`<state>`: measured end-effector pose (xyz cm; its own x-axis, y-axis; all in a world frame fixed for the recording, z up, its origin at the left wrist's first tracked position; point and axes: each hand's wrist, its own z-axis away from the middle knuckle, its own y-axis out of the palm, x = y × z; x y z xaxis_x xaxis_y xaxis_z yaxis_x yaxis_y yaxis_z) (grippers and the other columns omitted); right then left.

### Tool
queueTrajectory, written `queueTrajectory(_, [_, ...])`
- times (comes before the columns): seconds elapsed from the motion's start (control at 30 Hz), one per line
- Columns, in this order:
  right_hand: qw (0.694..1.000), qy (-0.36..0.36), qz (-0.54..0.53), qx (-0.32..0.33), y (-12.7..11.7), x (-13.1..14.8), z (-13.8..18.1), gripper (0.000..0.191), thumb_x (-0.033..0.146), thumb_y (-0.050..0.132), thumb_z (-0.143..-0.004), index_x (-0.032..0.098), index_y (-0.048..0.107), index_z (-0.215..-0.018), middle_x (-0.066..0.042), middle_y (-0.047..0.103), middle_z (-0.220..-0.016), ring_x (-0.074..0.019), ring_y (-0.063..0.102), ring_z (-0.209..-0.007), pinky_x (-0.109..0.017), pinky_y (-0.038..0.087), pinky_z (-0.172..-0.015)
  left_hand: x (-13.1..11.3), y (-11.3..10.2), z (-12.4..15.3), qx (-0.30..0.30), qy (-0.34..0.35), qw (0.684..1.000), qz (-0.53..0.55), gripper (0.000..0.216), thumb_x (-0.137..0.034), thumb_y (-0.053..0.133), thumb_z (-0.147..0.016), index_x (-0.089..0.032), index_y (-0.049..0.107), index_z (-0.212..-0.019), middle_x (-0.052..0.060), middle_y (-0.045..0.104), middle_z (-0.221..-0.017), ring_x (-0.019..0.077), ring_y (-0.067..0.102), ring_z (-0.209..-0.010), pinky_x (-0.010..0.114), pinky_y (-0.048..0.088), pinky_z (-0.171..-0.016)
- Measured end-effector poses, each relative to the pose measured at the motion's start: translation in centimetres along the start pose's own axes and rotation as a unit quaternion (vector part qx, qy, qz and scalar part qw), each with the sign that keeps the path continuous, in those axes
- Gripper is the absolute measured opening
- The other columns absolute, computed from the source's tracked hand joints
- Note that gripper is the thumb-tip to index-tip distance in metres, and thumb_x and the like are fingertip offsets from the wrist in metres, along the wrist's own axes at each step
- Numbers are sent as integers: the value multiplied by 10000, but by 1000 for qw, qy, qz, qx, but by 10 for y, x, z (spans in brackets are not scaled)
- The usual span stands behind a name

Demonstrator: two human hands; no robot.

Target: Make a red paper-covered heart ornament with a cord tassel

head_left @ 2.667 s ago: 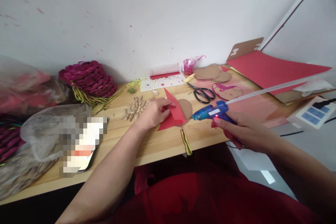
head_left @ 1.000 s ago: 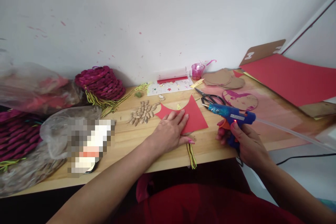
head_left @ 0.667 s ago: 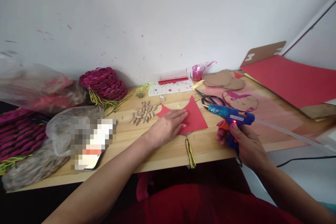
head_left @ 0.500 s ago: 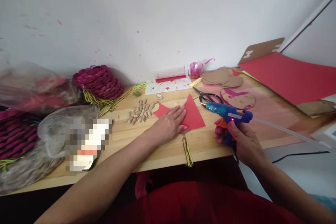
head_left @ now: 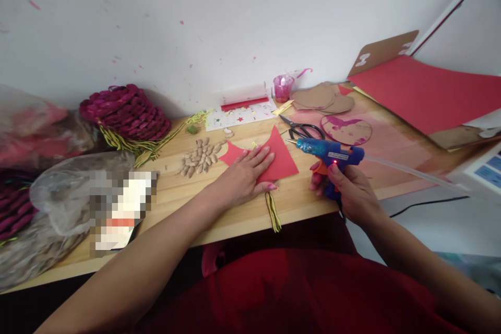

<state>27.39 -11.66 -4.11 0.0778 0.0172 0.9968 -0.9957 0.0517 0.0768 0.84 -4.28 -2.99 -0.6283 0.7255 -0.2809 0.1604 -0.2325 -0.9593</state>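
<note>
My left hand (head_left: 248, 171) lies flat, fingers stretched out, on a piece of red paper (head_left: 282, 154) with curved cut edges. It covers the paper's middle. In my right hand (head_left: 352, 188) is a blue glue gun (head_left: 323, 151), its nozzle pointing left above the table and a red light lit on its body. My fingers wrap its handle by the orange trigger (head_left: 321, 168), and a clear glue stick (head_left: 410, 169) sticks out of the back. A tassel of yellow and dark strands (head_left: 274, 214) hangs over the table edge beneath the paper. Left of the paper lie several peanuts (head_left: 199, 159) in a cluster.
Black scissors (head_left: 307, 130) lie behind the glue gun, near a pink-stained cardboard heart (head_left: 348, 130). Brown cardboard shapes (head_left: 317, 98), a pink cup (head_left: 282, 87) and red sheets (head_left: 426, 94) are farther back. Purple braided bundles (head_left: 125, 112), plastic bags (head_left: 74, 193) and a blurred-out object (head_left: 127, 209) occupy the left.
The view has shifted slightly, so everything on the table appears farther left and higher. My left hand stays flat on the red paper, and my right hand still holds the glue gun.
</note>
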Motion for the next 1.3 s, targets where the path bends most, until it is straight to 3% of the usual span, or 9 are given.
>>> queueTrajectory(0.3, [1000, -15, -6, 5, 1, -1, -1, 338, 558, 671, -896, 228, 719, -951, -32, 682, -755, -161, 645, -631, -275, 523, -560, 1, -6, 3, 17, 24, 999, 31, 761, -641, 542, -938, -303, 326, -1585, 127, 3, -1699, 416, 9, -1551, 642, 149, -1224])
queueTrajectory(0.43, [1000, -21, -5, 11, 0, -3, -1, 344, 547, 655, -913, 211, 710, -961, -23, 679, -754, -148, 642, -633, -257, 512, -560, 0, -9, 5, 17, 25, 998, 60, 731, -626, 596, -918, -335, 385, -1555, 106, 13, -1698, 406, 11, -1552, 650, 137, -1222])
queueTrajectory(0.5, [1000, -23, -6, 11, 0, -3, -2, 342, 542, 651, -918, 206, 703, -954, -22, 679, -753, -146, 645, -640, -250, 510, -559, 2, -9, 6, -19, 20, 994, 107, 644, -561, 558, -968, -325, 403, -1547, 88, 151, -1689, 355, 91, -1562, 618, 177, -1231])
queueTrajectory(0.57, [1000, -26, -5, 14, 0, -4, -2, 337, 538, 646, -922, 207, 698, -954, -24, 685, -760, -148, 648, -646, -251, 511, -559, 4, -9, 4, -112, -16, 979, 170, 528, -456, 538, -1002, -279, 490, -1498, 85, 409, -1601, 292, 315, -1517, 537, 294, -1223])
queueTrajectory(0.67, [999, -30, -8, 19, -1, -5, -2, 335, 536, 643, -925, 206, 694, -950, -30, 696, -769, -148, 647, -640, -252, 513, -558, 5, -8, -7, -273, -133, 923, 236, 304, -269, 575, -969, -206, 712, -1233, 78, 732, -1244, 225, 687, -1147, 396, 534, -1035])
queueTrajectory(0.73, [999, -30, -7, 19, -2, -5, -2, 335, 534, 648, -923, 203, 696, -941, -29, 698, -762, -140, 640, -624, -247, 513, -558, 3, -8, -18, -304, -182, 905, 237, 233, -169, 599, -921, -200, 765, -1082, 54, 781, -1065, 195, 728, -939, 347, 580, -908])
queueTrajectory(0.93, [1000, -23, 6, 20, -2, -3, -3, 367, 562, 653, -906, 197, 690, -892, -35, 700, -756, -143, 638, -617, -254, 519, -565, 0, 1, -43, -277, -215, 919, 179, 125, -119, 679, -845, -201, 763, -890, 36, 749, -906, 179, 689, -826, 328, 560, -834])
queueTrajectory(1.1, [1000, -16, 3, 24, -3, -2, -1, 374, 570, 656, -901, 198, 683, -881, -37, 693, -757, -145, 631, -616, -258, 515, -568, 5, 10, -46, -281, -225, 920, 158, 14, -176, 699, -861, -178, 710, -852, 40, 698, -840, 177, 645, -766, 318, 535, -763])
queueTrajectory(1.3, [999, -9, 20, 26, -4, -1, 0, 362, 569, 640, -912, 212, 695, -883, -48, 704, -770, -158, 631, -623, -278, 517, -577, 5, 6, -47, -243, -223, 929, 170, 46, -189, 709, -872, -180, 664, -877, 43, 677, -874, 181, 642, -800, 329, 541, -794])
